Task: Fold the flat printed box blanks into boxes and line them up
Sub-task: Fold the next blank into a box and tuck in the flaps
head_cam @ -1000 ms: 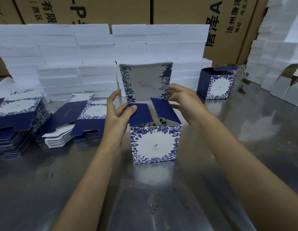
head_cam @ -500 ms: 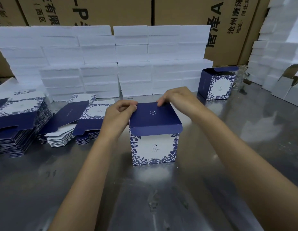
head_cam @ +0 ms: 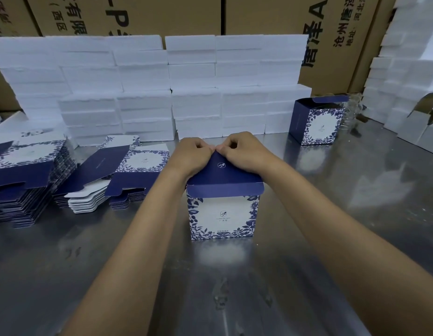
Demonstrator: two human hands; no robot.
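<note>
Blue-and-white printed box upright on the steel counter, printed front facing the viewer, under both hands. Left hand and right hand together, knuckles curled, pressing the navy lid along its far edge. Hands apart at the lid's corners half a second ago, now meeting at centre. Flat blanks left of the hands; another box right.

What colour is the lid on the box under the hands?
Dark navy blue, with a small white logo; the lid shows in the head view.
</note>
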